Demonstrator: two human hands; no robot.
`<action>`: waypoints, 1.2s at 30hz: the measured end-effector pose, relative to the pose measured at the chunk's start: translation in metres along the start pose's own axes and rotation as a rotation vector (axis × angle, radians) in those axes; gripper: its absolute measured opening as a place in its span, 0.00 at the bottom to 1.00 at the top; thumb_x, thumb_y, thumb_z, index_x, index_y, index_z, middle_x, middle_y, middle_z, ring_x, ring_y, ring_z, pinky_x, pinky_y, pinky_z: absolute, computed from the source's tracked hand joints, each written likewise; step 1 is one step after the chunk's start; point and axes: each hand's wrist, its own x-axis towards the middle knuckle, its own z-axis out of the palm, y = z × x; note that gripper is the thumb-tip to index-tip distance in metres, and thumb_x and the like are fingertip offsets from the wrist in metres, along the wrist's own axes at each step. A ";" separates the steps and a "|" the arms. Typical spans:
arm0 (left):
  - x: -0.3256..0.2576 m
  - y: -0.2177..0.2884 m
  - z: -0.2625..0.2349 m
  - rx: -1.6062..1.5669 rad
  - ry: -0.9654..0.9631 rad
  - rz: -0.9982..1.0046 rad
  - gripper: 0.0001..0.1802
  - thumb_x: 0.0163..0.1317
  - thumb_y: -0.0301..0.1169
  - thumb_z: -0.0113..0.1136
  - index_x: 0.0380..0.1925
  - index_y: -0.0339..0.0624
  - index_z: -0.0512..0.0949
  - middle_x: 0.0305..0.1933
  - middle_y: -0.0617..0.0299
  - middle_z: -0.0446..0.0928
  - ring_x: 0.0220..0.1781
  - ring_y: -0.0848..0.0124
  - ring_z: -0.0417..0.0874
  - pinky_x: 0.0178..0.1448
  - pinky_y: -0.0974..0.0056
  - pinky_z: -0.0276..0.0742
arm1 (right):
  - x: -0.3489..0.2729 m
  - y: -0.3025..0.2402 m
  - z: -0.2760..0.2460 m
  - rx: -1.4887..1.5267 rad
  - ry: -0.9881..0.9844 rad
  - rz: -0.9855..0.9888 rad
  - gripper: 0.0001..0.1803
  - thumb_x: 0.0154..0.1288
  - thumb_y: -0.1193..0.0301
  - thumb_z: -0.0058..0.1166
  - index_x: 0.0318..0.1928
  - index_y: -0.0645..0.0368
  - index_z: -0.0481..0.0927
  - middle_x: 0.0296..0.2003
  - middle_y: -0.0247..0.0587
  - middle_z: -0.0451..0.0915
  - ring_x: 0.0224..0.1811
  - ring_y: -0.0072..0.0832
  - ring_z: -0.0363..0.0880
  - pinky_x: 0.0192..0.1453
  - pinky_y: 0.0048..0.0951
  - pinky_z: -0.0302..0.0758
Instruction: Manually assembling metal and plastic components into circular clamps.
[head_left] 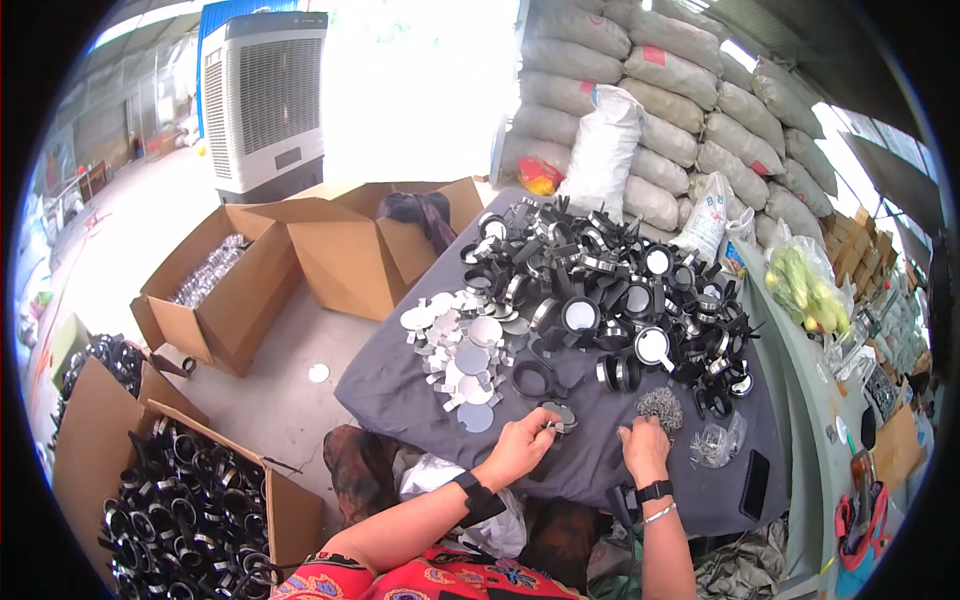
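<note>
My left hand (522, 442) pinches a round grey metal disc-shaped part (563, 416) at its edge, just above the cloth-covered table (590, 455). My right hand (646, 446) is at the near edge of a small heap of fine metal pieces (660, 407). Its fingers are curled down, and whatever is between them is too small to make out. Beyond my hands spreads a big pile of black parts with silvery round rims (600, 275). Left of it lie many loose flat tabbed discs (472, 360), white and grey.
A clear plastic bag of small pieces (716, 446) and a black phone (756, 486) lie right of my right hand. An open carton of black ring parts (190, 500) stands lower left. Other cartons (240, 310) and an air cooler (265, 110) stand behind. Stacked sacks (660, 110) rise at the back.
</note>
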 end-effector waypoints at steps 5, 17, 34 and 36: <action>0.001 -0.003 -0.001 -0.025 -0.028 -0.006 0.10 0.66 0.28 0.51 0.46 0.43 0.74 0.16 0.69 0.68 0.16 0.83 0.67 0.21 0.71 0.65 | 0.009 0.003 0.014 -0.012 0.004 -0.034 0.13 0.58 0.66 0.60 0.33 0.64 0.78 0.36 0.55 0.76 0.39 0.51 0.78 0.43 0.46 0.75; 0.000 0.001 -0.003 0.019 -0.025 -0.025 0.10 0.65 0.28 0.52 0.45 0.40 0.74 0.18 0.64 0.69 0.22 0.80 0.66 0.29 0.69 0.67 | 0.008 -0.007 0.016 0.049 0.086 -0.123 0.08 0.55 0.73 0.60 0.31 0.64 0.76 0.33 0.54 0.76 0.35 0.52 0.78 0.40 0.47 0.73; 0.001 0.006 -0.003 0.021 -0.008 0.026 0.10 0.64 0.28 0.52 0.45 0.41 0.74 0.15 0.68 0.67 0.19 0.83 0.68 0.25 0.70 0.67 | -0.020 -0.037 -0.022 0.283 0.076 -0.352 0.06 0.57 0.79 0.53 0.36 0.60 0.79 0.30 0.50 0.78 0.34 0.49 0.78 0.37 0.41 0.74; 0.001 0.009 -0.004 0.010 -0.034 -0.053 0.10 0.63 0.28 0.52 0.44 0.41 0.75 0.21 0.55 0.76 0.22 0.70 0.78 0.30 0.65 0.72 | -0.022 -0.035 -0.018 0.275 0.077 -0.333 0.05 0.57 0.79 0.53 0.34 0.60 0.79 0.30 0.49 0.78 0.33 0.49 0.78 0.36 0.41 0.74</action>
